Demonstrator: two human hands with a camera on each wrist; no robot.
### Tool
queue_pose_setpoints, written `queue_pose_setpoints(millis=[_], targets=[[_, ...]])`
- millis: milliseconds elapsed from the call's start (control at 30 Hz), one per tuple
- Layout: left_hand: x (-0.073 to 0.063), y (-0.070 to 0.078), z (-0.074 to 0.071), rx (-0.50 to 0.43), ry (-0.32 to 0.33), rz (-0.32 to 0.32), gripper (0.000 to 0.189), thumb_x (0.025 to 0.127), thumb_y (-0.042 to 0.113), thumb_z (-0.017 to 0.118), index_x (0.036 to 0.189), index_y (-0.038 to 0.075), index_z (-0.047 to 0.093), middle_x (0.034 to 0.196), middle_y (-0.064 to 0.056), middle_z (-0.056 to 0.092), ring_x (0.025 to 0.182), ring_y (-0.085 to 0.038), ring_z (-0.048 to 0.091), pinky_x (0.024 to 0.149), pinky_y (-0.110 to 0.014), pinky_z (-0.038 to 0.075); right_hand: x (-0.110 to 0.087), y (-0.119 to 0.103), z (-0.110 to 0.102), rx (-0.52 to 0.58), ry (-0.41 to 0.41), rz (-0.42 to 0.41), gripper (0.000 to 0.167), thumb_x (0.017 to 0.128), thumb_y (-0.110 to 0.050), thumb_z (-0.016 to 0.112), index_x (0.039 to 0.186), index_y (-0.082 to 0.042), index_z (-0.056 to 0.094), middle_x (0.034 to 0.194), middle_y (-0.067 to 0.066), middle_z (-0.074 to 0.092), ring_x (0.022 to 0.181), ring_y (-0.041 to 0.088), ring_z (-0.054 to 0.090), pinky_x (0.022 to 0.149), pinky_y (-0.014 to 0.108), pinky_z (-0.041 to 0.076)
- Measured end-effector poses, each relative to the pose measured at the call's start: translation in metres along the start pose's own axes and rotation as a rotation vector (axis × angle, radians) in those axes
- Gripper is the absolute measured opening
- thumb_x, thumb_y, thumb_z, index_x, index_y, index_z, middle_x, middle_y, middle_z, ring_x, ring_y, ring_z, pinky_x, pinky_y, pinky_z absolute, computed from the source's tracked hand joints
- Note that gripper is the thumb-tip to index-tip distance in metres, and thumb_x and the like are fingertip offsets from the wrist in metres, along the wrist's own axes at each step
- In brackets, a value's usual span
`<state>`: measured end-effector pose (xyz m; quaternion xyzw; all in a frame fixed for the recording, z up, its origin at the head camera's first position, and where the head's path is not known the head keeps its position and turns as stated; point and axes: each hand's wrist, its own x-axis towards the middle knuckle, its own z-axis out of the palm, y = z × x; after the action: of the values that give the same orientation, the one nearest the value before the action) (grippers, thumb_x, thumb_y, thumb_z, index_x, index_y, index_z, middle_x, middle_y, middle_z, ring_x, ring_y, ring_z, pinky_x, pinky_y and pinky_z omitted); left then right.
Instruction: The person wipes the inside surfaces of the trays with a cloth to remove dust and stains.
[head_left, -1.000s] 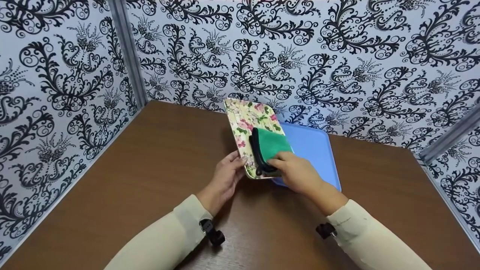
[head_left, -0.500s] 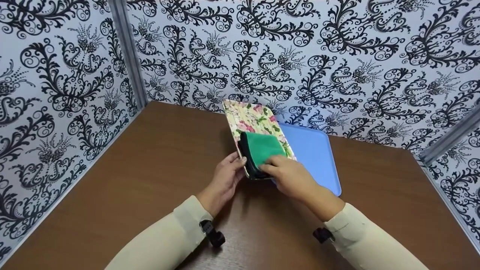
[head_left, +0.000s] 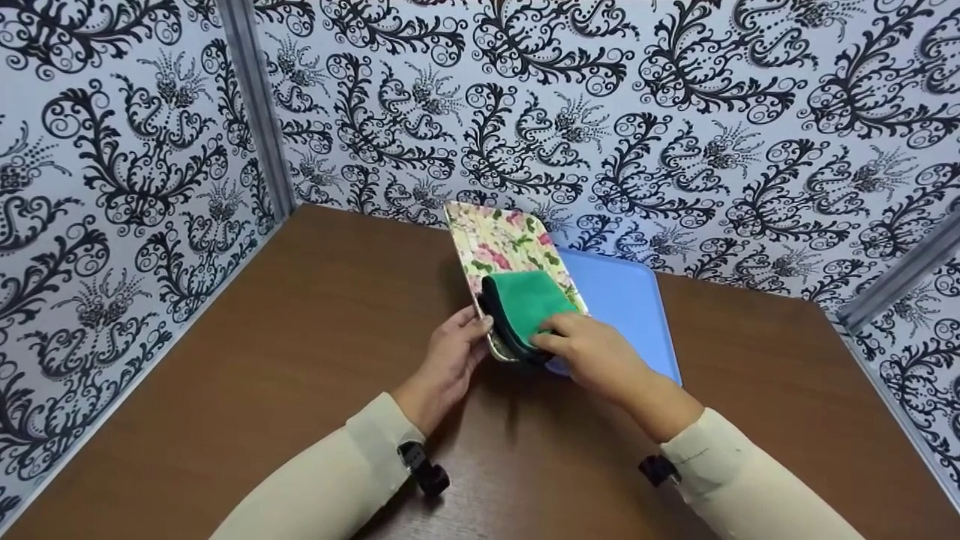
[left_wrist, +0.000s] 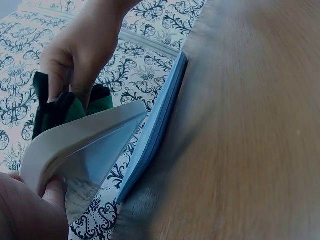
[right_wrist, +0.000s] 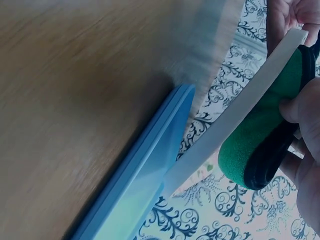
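A floral tray (head_left: 517,238) is held tilted above the table by my left hand (head_left: 451,356), which grips its near left edge with the thumb on the upper side. In the left wrist view the tray's pale underside (left_wrist: 100,150) shows. My right hand (head_left: 600,349) pinches a folded green cloth with black edging (head_left: 529,296) and holds it against the lower part of the tray's patterned face. The right wrist view shows the cloth (right_wrist: 255,135) bunched between thumb and fingers, beside the tray's rim (right_wrist: 240,107).
A blue tray (head_left: 626,300) lies on the brown table (head_left: 337,300), behind and right of the floral one. In the left wrist view it appears as a stack of edges (left_wrist: 155,130). Patterned walls (head_left: 555,97) enclose the table at the back and sides.
My right hand has slid the cloth left and down across the tray's face, then slightly back to the right. The left hand and the floral tray have hardly moved.
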<state>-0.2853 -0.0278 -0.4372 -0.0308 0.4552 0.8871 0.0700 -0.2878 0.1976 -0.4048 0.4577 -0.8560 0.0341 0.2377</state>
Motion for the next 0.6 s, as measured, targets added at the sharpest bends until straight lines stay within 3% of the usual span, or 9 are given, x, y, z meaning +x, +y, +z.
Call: queue_pose_setpoints(millis=[233, 600], targets=[[0.000, 0.001, 0.001, 0.006, 0.003, -0.001, 0.044, 0.103, -0.001, 0.054, 0.146, -0.010, 0.049, 0.110, -0.006, 0.071, 0.095, -0.010, 0.067, 0.084, -0.024, 0.057, -0.009, 0.016, 0.002, -0.023, 0.023, -0.033, 0.029, 0.088, 0.002, 0.072, 0.108, -0.018, 0.077, 0.108, 0.007, 0.070, 0.100, 0.026, 0.066, 0.081, 0.042, 0.059], [-0.003, 0.005, -0.004, 0.016, 0.013, 0.007, 0.047, 0.103, 0.001, 0.054, 0.148, -0.010, 0.046, 0.125, -0.017, 0.068, 0.100, -0.013, 0.067, 0.087, -0.026, 0.057, -0.024, 0.035, -0.003, -0.108, -0.038, -0.008, 0.030, 0.087, 0.003, 0.068, 0.107, -0.017, 0.076, 0.107, 0.007, 0.068, 0.101, 0.028, 0.064, 0.085, 0.044, 0.058]])
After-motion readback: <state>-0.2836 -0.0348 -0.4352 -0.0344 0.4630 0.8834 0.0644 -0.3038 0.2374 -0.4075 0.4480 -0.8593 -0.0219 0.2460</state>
